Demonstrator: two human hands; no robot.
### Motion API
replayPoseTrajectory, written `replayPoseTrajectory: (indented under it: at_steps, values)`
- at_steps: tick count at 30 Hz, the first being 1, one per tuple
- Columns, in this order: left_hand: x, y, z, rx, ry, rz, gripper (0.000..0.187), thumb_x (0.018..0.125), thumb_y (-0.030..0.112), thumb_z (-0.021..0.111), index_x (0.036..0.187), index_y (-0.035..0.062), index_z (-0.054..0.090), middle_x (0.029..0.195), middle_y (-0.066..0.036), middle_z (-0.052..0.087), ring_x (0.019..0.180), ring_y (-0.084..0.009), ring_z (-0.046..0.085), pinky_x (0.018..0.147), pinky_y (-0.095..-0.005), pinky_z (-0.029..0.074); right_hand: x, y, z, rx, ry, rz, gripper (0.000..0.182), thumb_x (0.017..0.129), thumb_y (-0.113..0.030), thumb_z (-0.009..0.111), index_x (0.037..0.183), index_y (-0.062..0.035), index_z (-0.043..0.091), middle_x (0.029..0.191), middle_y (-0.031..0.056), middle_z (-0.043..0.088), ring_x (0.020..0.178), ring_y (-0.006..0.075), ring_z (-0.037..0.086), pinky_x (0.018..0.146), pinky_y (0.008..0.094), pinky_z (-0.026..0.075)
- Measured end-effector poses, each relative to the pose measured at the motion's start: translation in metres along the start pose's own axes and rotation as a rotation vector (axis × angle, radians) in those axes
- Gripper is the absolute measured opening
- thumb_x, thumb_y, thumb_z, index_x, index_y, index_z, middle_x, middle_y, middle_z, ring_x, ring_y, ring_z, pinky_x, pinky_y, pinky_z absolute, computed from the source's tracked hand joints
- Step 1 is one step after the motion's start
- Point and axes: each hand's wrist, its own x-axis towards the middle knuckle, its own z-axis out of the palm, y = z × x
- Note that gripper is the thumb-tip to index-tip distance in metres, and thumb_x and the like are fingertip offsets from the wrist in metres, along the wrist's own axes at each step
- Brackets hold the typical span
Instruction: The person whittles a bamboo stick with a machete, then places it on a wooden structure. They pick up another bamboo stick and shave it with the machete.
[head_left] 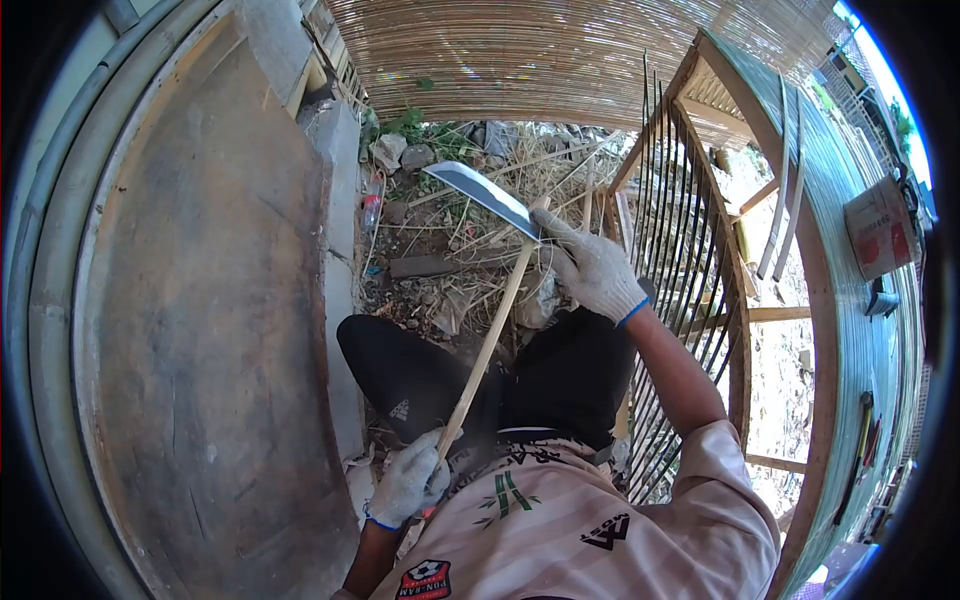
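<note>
My right hand (598, 275), in a pale knitted glove with a blue cuff, is closed around a machete (487, 204). Its broad blade points up and to the left, and the handle is hidden by the hand. A long split bamboo strip (488, 348) runs slantwise over my lap, its upper end right at the base of the blade. Down by my waist, my left hand (408, 482), gloved the same way, grips the strip's lower end.
A large worn wooden board (215, 330) stands to my left. Bamboo scraps and shavings (455, 305) litter the ground ahead, before a slatted bamboo screen (500, 60). On the right, a wooden frame with dark rods (690, 200) adjoins a bench (850, 330) bearing a cardboard box (880, 228) and tools (862, 450).
</note>
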Motion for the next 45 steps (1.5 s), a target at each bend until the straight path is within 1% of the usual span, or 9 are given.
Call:
replayPoseTrajectory:
  at_steps: [9,12,13,19,22,31,39,42,45]
  values:
    - [-0.022,-0.022,-0.026,0.055,0.034,-0.04,0.053,0.112,0.036,0.049,0.154,0.0044,0.05,0.064,0.003,0.044,0.048,-0.007,0.036,0.045,-0.0244,0.029,0.038,0.074,-0.009,0.113,0.252,0.326,0.053,0.109,-0.038,0.051,0.157,-0.0178,0.051,0.1,0.0273,0.075,0.092,0.0449,0.074,0.089,0.0511,0.058]
    - [-0.016,-0.021,-0.013,-0.065,0.106,-0.053,0.051,0.113,0.032,0.044,0.156,0.0047,0.048,0.063,0.002,0.044,0.047,-0.0083,0.039,0.044,-0.0261,0.032,0.027,0.084,0.001,0.054,0.337,0.138,0.056,0.111,-0.037,0.047,0.157,-0.0049,0.049,0.11,0.0276,0.074,0.099,0.0479,0.073,0.092,0.0499,0.056]
    - [-0.007,-0.015,-0.005,-0.176,0.119,-0.075,0.051,0.113,0.033,0.044,0.157,0.0062,0.047,0.063,0.002,0.045,0.046,-0.0087,0.039,0.043,-0.0264,0.034,0.018,0.046,-0.012,0.189,0.173,0.3,0.059,0.11,-0.038,0.05,0.158,-0.0054,0.046,0.11,0.0284,0.074,0.098,0.0501,0.071,0.09,0.0518,0.056]
    - [0.036,0.008,0.021,-0.351,-0.014,-0.03,0.056,0.113,0.036,0.047,0.165,0.0161,0.038,0.065,0.002,0.045,0.045,-0.0079,0.038,0.042,-0.0242,0.036,-0.041,-0.037,0.016,0.242,-0.238,-0.019,0.073,0.105,-0.04,0.061,0.168,-0.0201,0.03,0.097,0.0235,0.073,0.087,0.0457,0.073,0.077,0.0534,0.058]
    - [0.042,0.016,0.024,-0.384,-0.067,-0.016,0.061,0.112,0.035,0.05,0.168,0.0205,0.032,0.064,0.003,0.043,0.044,-0.0071,0.037,0.04,-0.0231,0.035,-0.055,-0.055,0.027,0.237,-0.304,-0.189,0.066,0.105,-0.043,0.061,0.165,-0.0254,0.039,0.088,0.0174,0.069,0.075,0.0395,0.071,0.067,0.0507,0.058]
    - [0.034,0.009,0.018,-0.465,-0.183,-0.038,0.063,0.112,0.033,0.052,0.17,0.0229,0.028,0.062,0.003,0.041,0.04,-0.0084,0.035,0.039,-0.0243,0.035,-0.045,-0.042,0.024,0.204,-0.259,-0.17,0.061,0.107,-0.043,0.059,0.162,-0.0222,0.043,0.086,0.0153,0.069,0.073,0.0363,0.072,0.065,0.0485,0.057]
    - [0.008,-0.012,0.014,-0.414,-0.186,-0.114,0.062,0.112,0.035,0.051,0.169,0.0221,0.029,0.061,0.002,0.041,0.04,-0.0094,0.035,0.039,-0.0248,0.034,-0.014,0.005,0.016,0.232,-0.067,-0.037,0.062,0.106,-0.03,0.058,0.165,-0.021,0.04,0.102,0.0252,0.073,0.087,0.0439,0.072,0.082,0.0507,0.057]
    - [-0.001,-0.019,0.012,-0.429,-0.182,-0.152,0.062,0.11,0.035,0.055,0.167,0.0258,0.032,0.059,0.002,0.042,0.039,-0.0095,0.034,0.037,-0.0258,0.033,0.003,0.02,0.003,0.175,-0.075,0.136,0.058,0.109,-0.032,0.054,0.164,-0.0193,0.042,0.086,0.0248,0.07,0.086,0.0413,0.073,0.082,0.0506,0.056]
    - [-0.004,-0.025,0.005,-0.425,-0.211,-0.179,0.062,0.11,0.034,0.055,0.167,0.0261,0.032,0.059,0.001,0.043,0.039,-0.0092,0.034,0.037,-0.0251,0.033,0.018,0.04,-0.004,0.194,-0.019,0.27,0.058,0.109,-0.04,0.053,0.161,-0.016,0.045,0.095,0.029,0.072,0.094,0.0483,0.071,0.085,0.0559,0.054]
